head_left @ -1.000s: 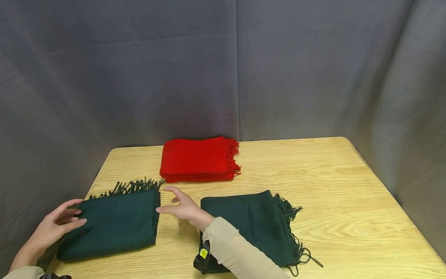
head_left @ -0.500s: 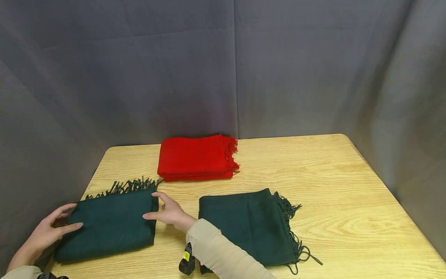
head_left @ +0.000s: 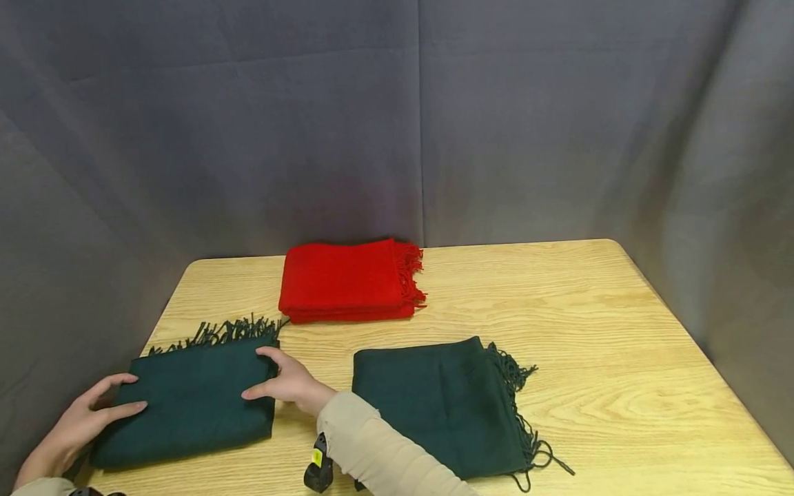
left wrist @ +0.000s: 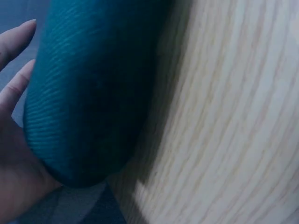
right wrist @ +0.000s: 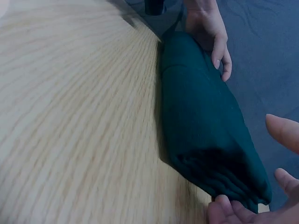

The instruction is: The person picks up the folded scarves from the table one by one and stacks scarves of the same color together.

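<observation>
A folded dark green fringed shawl [head_left: 192,399] lies at the table's left side, fringe toward the back. At its left end is my left hand [head_left: 77,427], thumb and index finger spread over the top. The left wrist view shows the hand [left wrist: 18,158] beside the thick rounded fold [left wrist: 93,102]. My right hand [head_left: 288,382] reaches over the shawl's right end, its thumb and index finger apart. In the right wrist view, other fingers of this hand [right wrist: 275,210] touch the lower edge of the layered end [right wrist: 224,172], while two fingers stand away from the cloth.
A second folded green shawl [head_left: 434,406] lies front centre, its fringe to the right; my right sleeve [head_left: 378,441] passes over its left part. Behind them a folded red shawl [head_left: 341,279] lies near the back edge of the wooden table [head_left: 620,358]. Grey curtains [head_left: 322,138] surround the table.
My right hand has moved left, from beside the left green shawl to over its right end. The left hand has shifted slightly at the left end. The shawls lie as before.
</observation>
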The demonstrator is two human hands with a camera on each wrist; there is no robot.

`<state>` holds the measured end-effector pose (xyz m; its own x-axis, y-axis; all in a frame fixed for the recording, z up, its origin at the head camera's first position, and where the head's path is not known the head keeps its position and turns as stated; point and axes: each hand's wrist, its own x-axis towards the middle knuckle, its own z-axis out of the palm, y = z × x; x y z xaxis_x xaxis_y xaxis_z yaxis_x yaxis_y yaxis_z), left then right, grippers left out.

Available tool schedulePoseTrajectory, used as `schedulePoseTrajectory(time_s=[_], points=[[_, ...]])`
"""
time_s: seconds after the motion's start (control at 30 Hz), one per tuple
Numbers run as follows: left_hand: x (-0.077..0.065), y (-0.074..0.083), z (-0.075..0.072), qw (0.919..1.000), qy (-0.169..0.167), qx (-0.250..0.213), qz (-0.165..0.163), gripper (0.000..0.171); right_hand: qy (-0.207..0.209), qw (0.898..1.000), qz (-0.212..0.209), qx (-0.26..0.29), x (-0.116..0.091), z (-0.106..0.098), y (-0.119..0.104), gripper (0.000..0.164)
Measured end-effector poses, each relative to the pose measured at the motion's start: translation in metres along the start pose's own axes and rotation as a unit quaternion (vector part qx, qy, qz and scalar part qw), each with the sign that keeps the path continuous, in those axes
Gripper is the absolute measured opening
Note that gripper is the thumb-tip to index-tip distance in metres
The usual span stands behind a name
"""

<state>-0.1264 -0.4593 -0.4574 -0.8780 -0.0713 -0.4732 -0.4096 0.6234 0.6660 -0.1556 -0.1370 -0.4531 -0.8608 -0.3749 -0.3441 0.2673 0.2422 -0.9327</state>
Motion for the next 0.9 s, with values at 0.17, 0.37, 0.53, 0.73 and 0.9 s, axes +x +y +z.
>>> schedulePoseTrajectory(time_s=[0.17,0.37,0.53,0.73,0.9], points=[[0.001,0.001,0.002,0.9997,-0.013,-0.021,0.000,0.086,0.002,1.000,-0.003,0.021,0.002,0.007,-0.001,0.063],[0.002,0.000,0.004,0.9990,-0.027,-0.036,0.008,0.076,0.009,0.999,-0.012,0.032,0.000,0.013,-0.005,0.062],[0.001,0.003,0.003,0.9982,-0.039,-0.043,0.013,0.069,0.035,0.998,-0.006,0.056,0.002,0.018,-0.006,0.057],[-0.002,0.007,0.005,0.9982,-0.037,-0.033,0.033,0.069,0.059,0.995,0.000,0.078,0.006,0.023,-0.001,0.054],[-0.006,0.005,0.009,0.9975,-0.030,-0.048,0.042,0.061,0.047,0.996,0.010,0.080,0.009,0.025,0.001,0.055]])
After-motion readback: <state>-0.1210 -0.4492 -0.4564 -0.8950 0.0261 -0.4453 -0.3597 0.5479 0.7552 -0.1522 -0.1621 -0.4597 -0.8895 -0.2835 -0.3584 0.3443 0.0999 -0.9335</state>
